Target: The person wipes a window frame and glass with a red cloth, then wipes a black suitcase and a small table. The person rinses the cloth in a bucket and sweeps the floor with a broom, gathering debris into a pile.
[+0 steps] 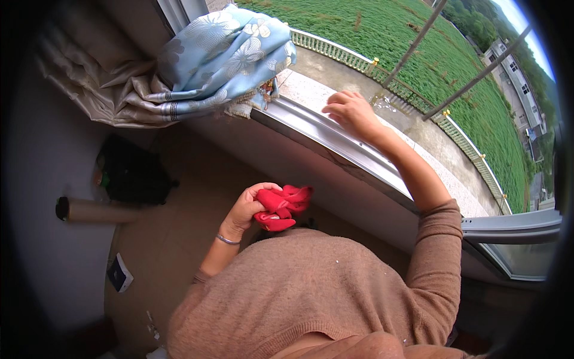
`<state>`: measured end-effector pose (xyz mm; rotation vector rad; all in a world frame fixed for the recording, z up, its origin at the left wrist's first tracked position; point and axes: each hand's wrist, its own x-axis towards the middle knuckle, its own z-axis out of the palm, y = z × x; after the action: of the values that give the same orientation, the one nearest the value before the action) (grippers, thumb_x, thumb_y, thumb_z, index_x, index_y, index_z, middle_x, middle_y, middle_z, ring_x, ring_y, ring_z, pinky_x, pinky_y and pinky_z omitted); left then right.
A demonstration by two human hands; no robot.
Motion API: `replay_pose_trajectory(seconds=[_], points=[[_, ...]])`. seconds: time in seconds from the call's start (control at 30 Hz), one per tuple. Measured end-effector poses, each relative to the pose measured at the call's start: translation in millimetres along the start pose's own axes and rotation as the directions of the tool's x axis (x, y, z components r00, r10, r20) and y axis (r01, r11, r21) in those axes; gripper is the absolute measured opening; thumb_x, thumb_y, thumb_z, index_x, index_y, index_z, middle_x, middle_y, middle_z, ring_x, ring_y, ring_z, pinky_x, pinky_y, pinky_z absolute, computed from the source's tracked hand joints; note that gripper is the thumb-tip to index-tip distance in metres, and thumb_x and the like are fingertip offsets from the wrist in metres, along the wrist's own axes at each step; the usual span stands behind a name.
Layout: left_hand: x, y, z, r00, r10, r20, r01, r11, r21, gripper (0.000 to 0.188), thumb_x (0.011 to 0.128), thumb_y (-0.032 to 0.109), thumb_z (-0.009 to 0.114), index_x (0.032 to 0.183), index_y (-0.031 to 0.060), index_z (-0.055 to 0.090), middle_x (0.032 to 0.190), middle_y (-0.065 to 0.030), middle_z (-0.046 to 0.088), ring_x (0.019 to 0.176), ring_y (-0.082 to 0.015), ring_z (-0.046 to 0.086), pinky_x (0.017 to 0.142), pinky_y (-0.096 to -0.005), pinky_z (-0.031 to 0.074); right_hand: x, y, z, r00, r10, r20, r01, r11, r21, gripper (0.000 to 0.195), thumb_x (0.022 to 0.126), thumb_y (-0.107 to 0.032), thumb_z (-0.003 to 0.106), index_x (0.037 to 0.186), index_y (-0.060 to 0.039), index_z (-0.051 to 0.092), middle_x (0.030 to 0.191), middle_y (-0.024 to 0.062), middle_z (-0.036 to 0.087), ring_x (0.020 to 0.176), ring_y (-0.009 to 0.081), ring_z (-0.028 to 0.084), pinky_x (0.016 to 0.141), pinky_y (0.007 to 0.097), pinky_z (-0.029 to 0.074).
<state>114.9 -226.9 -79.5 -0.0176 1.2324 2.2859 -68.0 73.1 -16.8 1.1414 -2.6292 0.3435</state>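
My left hand (246, 207) grips a bunched red cloth (274, 207) in front of my waist. The cloth is folded over itself, and one loose end looks blurred. Beyond the window track, my right hand (352, 112) reaches over the pale stone sill (305, 89), its fingers loosely bent. I see nothing in it; whether it touches the sill is unclear. Left of this hand, a blue floral curtain (228, 49) lies bundled on the window ledge.
A metal window track (314, 121) crosses ahead, with an opened window sash (515, 251) at right. Outside stand a balustrade (332, 45) and slanting poles (415, 42). Indoors at left are a dark bag (132, 170), a cardboard tube (96, 211) and a box (120, 273).
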Motion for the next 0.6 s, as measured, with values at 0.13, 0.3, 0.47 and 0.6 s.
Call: replay_pose_trajectory(seconds=[0.13,0.3,0.47,0.6], points=[[-2.3,-1.3,-5.4,1.0,0.025,0.017,-0.025,1.0,-0.007,0.04,0.071,-0.003,0.061,0.111,-0.0012,0.059,0.104,-0.01,0.065,0.094,-0.0158,0.064,0.088,-0.0289,0.052,56.2,-4.1,39.9,0.99,-0.142,0.001,0.142,0.99,-0.02,0.013,0.083,-0.018,0.061,0.094,-0.0168,0.069,0.096,0.0007,0.062,0.099,0.0211,0.056,0.085,0.0356,0.046],[-6.8,-1.7,-16.0,0.997,0.073,-0.006,-0.073,0.997,-0.002,0.039,0.073,-0.001,0.063,0.111,0.0001,0.061,0.109,-0.0105,0.065,0.097,-0.0152,0.063,0.09,-0.0291,0.051,78.4,3.1,50.1,0.951,-0.288,0.114,0.294,0.955,-0.037,0.012,0.082,-0.016,0.058,0.091,-0.012,0.065,0.094,0.0024,0.06,0.094,0.0217,0.055,0.083,0.0349,0.046],[-7.9,4.9,-18.8,0.995,0.097,-0.029,-0.098,0.995,-0.006,0.037,0.075,-0.001,0.061,0.112,-0.0007,0.06,0.11,-0.0112,0.065,0.098,-0.0156,0.063,0.09,-0.0292,0.051,86.6,-1.1,46.1,0.907,-0.359,0.221,0.398,0.903,-0.164,0.013,0.084,-0.016,0.051,0.085,-0.0052,0.059,0.091,0.0078,0.055,0.092,0.0226,0.052,0.082,0.0348,0.045],[-17.5,4.7,-17.5,0.99,0.138,-0.029,-0.137,0.99,0.028,0.038,0.076,-0.001,0.06,0.114,-0.0013,0.059,0.109,-0.0113,0.064,0.097,-0.0156,0.063,0.089,-0.0291,0.051,87.4,-11.6,33.0,0.928,-0.259,0.268,0.304,0.942,-0.141,0.019,0.09,-0.017,0.046,0.083,-0.0038,0.058,0.089,0.0108,0.054,0.091,0.0281,0.052,0.081,0.0365,0.045]])
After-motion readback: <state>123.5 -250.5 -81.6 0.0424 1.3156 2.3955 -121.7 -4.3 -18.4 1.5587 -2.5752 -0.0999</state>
